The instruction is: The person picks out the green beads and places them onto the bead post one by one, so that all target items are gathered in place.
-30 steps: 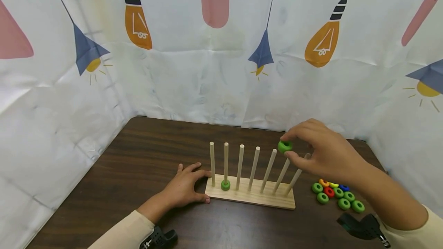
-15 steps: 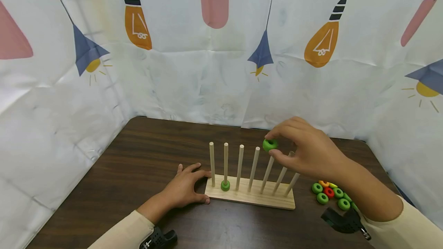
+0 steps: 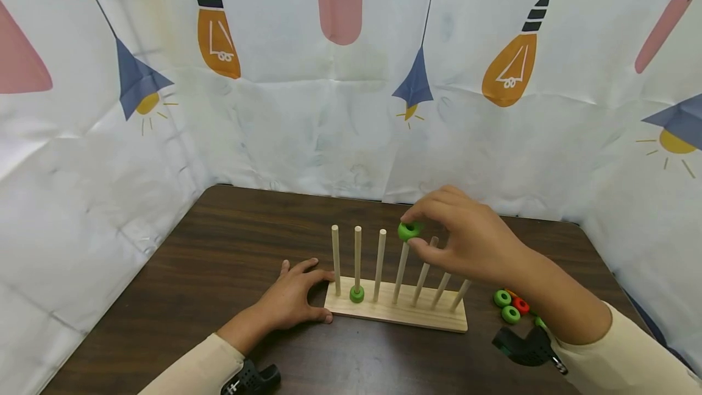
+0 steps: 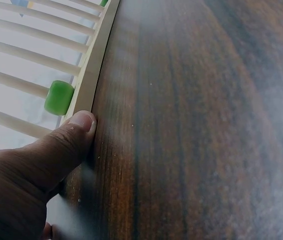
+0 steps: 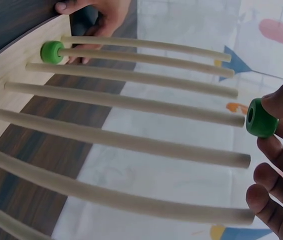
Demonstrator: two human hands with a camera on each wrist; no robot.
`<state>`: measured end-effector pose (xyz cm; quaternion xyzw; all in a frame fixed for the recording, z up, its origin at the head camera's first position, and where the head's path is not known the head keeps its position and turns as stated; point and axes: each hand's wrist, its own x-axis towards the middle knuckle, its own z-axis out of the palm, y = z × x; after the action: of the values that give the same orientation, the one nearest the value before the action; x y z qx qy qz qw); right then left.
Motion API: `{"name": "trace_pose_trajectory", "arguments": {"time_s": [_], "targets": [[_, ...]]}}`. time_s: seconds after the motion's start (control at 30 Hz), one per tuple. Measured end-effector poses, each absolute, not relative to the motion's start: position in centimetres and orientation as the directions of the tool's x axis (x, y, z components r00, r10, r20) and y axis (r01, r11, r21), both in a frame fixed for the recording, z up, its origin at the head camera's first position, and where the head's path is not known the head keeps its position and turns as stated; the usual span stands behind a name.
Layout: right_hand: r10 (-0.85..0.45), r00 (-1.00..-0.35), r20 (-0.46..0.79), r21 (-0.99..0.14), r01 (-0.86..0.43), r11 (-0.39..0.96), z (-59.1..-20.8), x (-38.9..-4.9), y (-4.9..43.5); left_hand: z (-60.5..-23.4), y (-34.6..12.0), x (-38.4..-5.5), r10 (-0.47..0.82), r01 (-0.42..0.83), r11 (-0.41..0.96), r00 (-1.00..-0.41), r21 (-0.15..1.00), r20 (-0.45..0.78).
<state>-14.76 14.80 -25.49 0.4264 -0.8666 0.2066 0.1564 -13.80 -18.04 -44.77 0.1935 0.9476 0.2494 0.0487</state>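
Note:
A wooden peg board (image 3: pixel 384 314) with a row of upright pegs stands on the table. My left hand (image 3: pixel 290 297) holds its left end, thumb on the near edge and fingers toward the far edge. Low on the second peg from the left sits a green bead (image 3: pixel 357 294), also seen beside my left thumb (image 4: pixel 76 130) in the left wrist view. My right hand (image 3: pixel 466 239) pinches another green bead (image 3: pixel 409 231) between thumb and fingers. In the right wrist view, this bead's hole faces the tip of the fourth peg (image 5: pixel 201 116), just apart from it.
Loose beads lie on the table right of the board, among them a green bead (image 3: pixel 501 298) and a red bead (image 3: pixel 521 305); my right forearm hides others. Behind the dark wooden table (image 3: pixel 247 224) hangs a white printed sheet (image 3: pixel 307 133).
My right hand has moved left along the peg tops with the green bead, from near the sixth peg to the fourth. My left hand and the board have stayed in place.

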Motion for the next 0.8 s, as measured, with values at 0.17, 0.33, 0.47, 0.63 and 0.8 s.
{"name": "trace_pose_trajectory", "arguments": {"time_s": [0.17,0.33,0.47,0.63,0.8], "targets": [[-0.685,-0.554,0.473,-0.207,-0.826,0.524,-25.6,-15.0,14.0,-44.7,-18.0,-13.7,0.386,0.335,0.8,-0.922,0.498,0.0],[-0.692,-0.539,0.481,-0.2,-0.835,0.512,-25.7,-15.2,13.2,-44.7,-18.1,-13.7,0.383,0.331,0.802,-0.924,0.498,-0.003],[-0.695,-0.542,0.472,-0.212,-0.835,0.508,-25.7,-15.3,12.6,-44.7,-18.1,-13.7,0.382,0.331,0.806,-0.924,0.49,-0.004],[-0.695,-0.547,0.466,-0.225,-0.833,0.505,-25.7,-15.4,11.8,-44.6,-18.1,-13.8,0.383,0.331,0.807,-0.924,0.49,-0.008],[-0.697,-0.551,0.459,-0.223,-0.831,0.509,-25.7,-15.5,10.9,-44.7,-18.1,-13.8,0.381,0.329,0.806,-0.925,0.493,-0.006]]}}
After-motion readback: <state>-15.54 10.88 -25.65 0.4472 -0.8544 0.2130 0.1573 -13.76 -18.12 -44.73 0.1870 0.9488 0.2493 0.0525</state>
